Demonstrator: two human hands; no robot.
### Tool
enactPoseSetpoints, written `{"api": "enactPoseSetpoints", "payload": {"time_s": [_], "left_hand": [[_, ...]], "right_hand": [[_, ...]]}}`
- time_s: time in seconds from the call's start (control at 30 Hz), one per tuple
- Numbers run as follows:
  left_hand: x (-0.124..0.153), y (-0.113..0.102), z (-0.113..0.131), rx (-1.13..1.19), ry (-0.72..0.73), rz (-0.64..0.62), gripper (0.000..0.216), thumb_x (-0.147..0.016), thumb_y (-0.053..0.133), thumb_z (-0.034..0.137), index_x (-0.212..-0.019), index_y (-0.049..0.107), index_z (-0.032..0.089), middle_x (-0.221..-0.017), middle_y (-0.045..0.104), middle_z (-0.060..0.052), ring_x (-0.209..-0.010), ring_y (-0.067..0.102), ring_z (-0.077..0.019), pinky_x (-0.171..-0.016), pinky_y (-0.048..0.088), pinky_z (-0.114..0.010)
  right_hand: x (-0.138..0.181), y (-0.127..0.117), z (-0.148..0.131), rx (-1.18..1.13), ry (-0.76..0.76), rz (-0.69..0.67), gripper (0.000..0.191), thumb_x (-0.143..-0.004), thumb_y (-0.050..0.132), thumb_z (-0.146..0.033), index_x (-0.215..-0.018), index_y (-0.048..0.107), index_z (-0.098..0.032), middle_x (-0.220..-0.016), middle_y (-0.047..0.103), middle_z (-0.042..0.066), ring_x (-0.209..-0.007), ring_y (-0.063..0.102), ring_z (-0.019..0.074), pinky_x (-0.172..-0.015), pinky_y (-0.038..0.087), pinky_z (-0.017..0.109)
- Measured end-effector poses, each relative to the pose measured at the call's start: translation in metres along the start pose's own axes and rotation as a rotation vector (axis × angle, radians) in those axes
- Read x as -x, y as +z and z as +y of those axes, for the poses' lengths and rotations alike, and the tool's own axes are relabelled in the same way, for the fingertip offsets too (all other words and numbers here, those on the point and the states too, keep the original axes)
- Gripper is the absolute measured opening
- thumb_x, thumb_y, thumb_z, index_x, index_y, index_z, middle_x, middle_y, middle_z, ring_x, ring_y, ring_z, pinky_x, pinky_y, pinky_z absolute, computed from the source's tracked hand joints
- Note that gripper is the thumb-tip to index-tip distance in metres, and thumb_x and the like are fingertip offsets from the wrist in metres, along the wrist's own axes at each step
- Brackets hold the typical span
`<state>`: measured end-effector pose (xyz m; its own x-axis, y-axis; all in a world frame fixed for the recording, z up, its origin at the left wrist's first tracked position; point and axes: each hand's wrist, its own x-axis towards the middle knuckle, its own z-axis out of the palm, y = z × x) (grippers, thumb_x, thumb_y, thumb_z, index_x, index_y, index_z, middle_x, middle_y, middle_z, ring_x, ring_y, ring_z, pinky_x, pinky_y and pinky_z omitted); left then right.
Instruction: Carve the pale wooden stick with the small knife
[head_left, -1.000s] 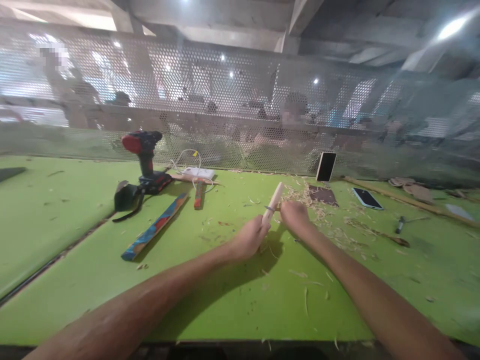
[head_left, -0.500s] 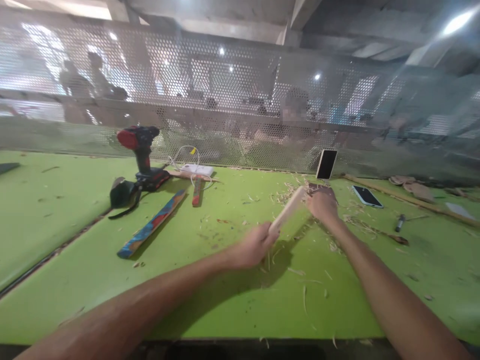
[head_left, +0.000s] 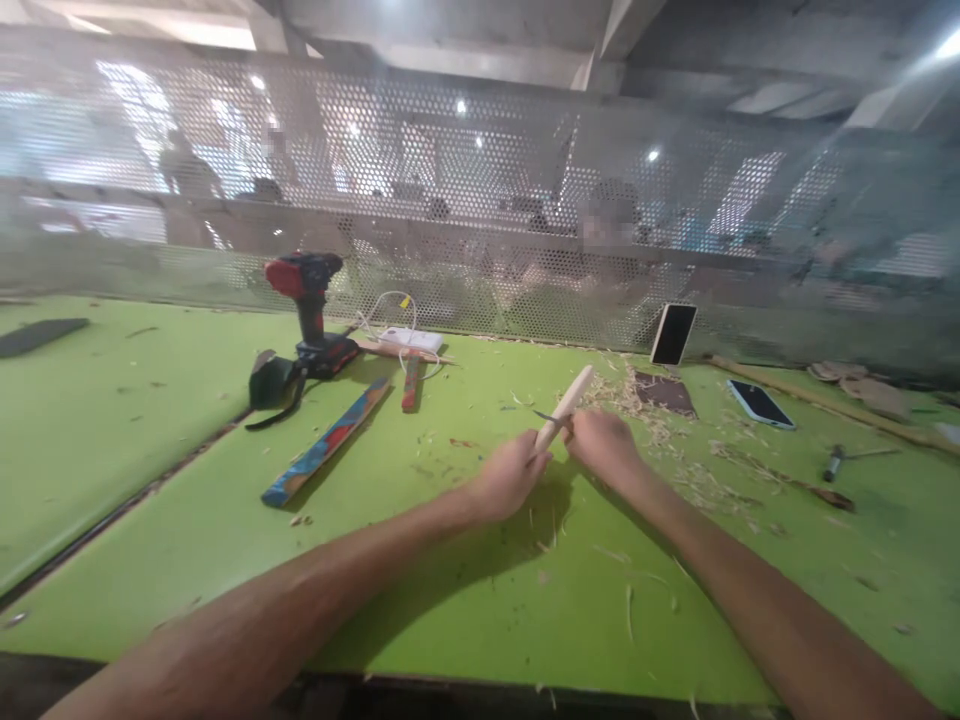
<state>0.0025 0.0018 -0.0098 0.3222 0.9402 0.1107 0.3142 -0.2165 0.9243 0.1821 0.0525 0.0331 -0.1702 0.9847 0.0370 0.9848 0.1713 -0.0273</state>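
"So, what are the two hands holding?"

"The left hand [head_left: 510, 475] has its fingers wrapped tight around the lower end of a pale wooden stick [head_left: 575, 392], which slants up and away to the right above the green table [head_left: 450, 610]. The right hand [head_left: 602, 445] is curled closed on a small knife [head_left: 549, 416]; its grip is hidden in the fist, and the blade crosses the stick just beyond the left hand."

"Any brand you can read?"

"Well, the red-and-black drill [head_left: 309, 305] stands upright at the left, but any lettering is too blurred. Likewise the yellow tag [head_left: 406, 300] on the cable by the white box [head_left: 412, 341]."

"And the phones?"

"One phone [head_left: 674, 334] stands propped near the perforated screen [head_left: 480, 290], its display dark. Another phone [head_left: 760, 404] lies flat to its right. Curled shavings [head_left: 705, 485] lie scattered nearby."
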Motion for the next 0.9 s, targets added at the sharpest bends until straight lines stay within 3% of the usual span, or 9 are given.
{"api": "enactPoseSetpoints", "payload": {"time_s": [0.13, 0.27, 0.4, 0.6, 0.73, 0.9], "left_hand": [[-0.001, -0.004, 0.007, -0.070, -0.024, 0.056, 0.023, -0.104, 0.055, 0.027, -0.081, 0.051, 0.026, -0.072, 0.058, -0.003, -0.060, 0.052, -0.0200, -0.057, 0.037, -0.034], [0.001, 0.002, 0.004, -0.071, -0.034, 0.120, 0.028, -0.100, 0.061, 0.028, -0.075, 0.048, 0.028, -0.067, 0.058, -0.002, -0.055, 0.049, -0.0189, -0.054, 0.032, -0.034], [0.004, 0.007, 0.003, -0.041, -0.014, 0.077, 0.028, -0.101, 0.060, 0.033, -0.076, 0.048, 0.029, -0.064, 0.057, -0.001, -0.048, 0.044, -0.0169, -0.048, 0.027, -0.033], [0.002, 0.003, 0.000, -0.033, 0.004, 0.067, 0.030, -0.101, 0.061, 0.035, -0.075, 0.049, 0.029, -0.062, 0.056, -0.002, -0.048, 0.045, -0.0173, -0.046, 0.030, -0.031], [0.002, 0.005, -0.006, -0.002, 0.018, 0.028, 0.029, -0.102, 0.063, 0.039, -0.077, 0.056, 0.027, -0.064, 0.057, -0.003, -0.050, 0.049, -0.0181, -0.051, 0.036, -0.032], [0.005, 0.002, -0.005, 0.032, 0.047, -0.065, 0.026, -0.102, 0.067, 0.039, -0.081, 0.059, 0.025, -0.069, 0.059, -0.004, -0.055, 0.052, -0.0189, -0.055, 0.040, -0.033]], "right_hand": [[0.003, 0.007, -0.011, 0.091, -0.045, 0.012, 0.033, -0.100, 0.053, -0.009, -0.097, 0.086, -0.012, -0.072, 0.071, 0.013, -0.064, 0.069, 0.0235, -0.060, 0.052, 0.033], [-0.009, 0.008, 0.005, 0.144, 0.027, 0.007, 0.030, -0.096, 0.057, -0.007, -0.093, 0.086, -0.016, -0.076, 0.073, 0.014, -0.068, 0.070, 0.0260, -0.060, 0.051, 0.034], [-0.020, 0.008, 0.025, 0.121, 0.089, 0.040, 0.028, -0.096, 0.058, -0.007, -0.093, 0.085, -0.015, -0.077, 0.073, 0.015, -0.069, 0.069, 0.0266, -0.062, 0.051, 0.035], [-0.035, 0.017, 0.038, 0.017, 0.114, 0.043, 0.021, -0.095, 0.066, -0.013, -0.089, 0.086, -0.017, -0.073, 0.070, 0.014, -0.072, 0.071, 0.0303, -0.068, 0.054, 0.041], [-0.046, 0.017, 0.074, -0.021, 0.219, 0.066, 0.020, -0.093, 0.069, -0.014, -0.076, 0.079, -0.017, -0.064, 0.063, 0.011, -0.067, 0.068, 0.0296, -0.066, 0.052, 0.041], [-0.051, 0.004, 0.118, -0.051, 0.347, 0.212, 0.029, -0.092, 0.068, -0.020, -0.063, 0.064, -0.021, -0.060, 0.058, 0.011, -0.073, 0.067, 0.0309, -0.071, 0.045, 0.041]]}}
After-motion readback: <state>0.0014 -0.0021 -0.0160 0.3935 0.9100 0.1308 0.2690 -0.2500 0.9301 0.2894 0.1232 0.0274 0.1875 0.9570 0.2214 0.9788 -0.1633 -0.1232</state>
